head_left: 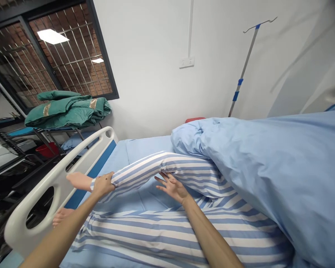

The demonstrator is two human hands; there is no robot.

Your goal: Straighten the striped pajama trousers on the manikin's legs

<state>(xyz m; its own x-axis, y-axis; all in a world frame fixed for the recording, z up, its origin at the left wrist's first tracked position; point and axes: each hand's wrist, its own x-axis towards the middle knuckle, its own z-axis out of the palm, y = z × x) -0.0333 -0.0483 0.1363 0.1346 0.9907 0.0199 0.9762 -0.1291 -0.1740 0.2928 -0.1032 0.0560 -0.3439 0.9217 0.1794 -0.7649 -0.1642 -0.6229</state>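
A figure in blue-and-white striped pyjamas [167, 227] lies on a hospital bed, its upper part under a light blue duvet [268, 156]. One striped leg [150, 169] is raised and bent at the knee. My left hand [103, 184] is closed around that leg's ankle, just above the bare foot [76, 180]. My right hand [171, 186] is open with fingers spread, touching the underside of the raised knee. The other foot [60, 216] rests flat near the bed's end.
A white bed rail [44, 186] runs along the left side. Beyond it, a rack holds folded green blankets [68, 108] and a red basin [47, 149]. An IV pole [244, 70] stands against the white wall.
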